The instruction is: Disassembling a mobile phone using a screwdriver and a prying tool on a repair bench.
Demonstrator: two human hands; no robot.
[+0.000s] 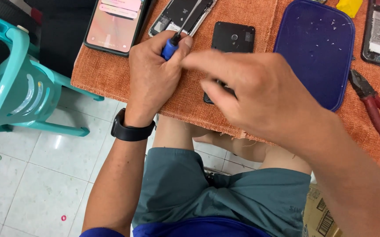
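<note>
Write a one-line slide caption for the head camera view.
Left hand grips a blue-handled screwdriver while the right hand reaches over a black phone back cover on an orange cloth.

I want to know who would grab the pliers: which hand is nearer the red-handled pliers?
Right. The right hand is mid-cloth, closer to the red-handled pliers at the right edge; the left hand, gripping the blue-handled screwdriver, sits farther left.
</note>
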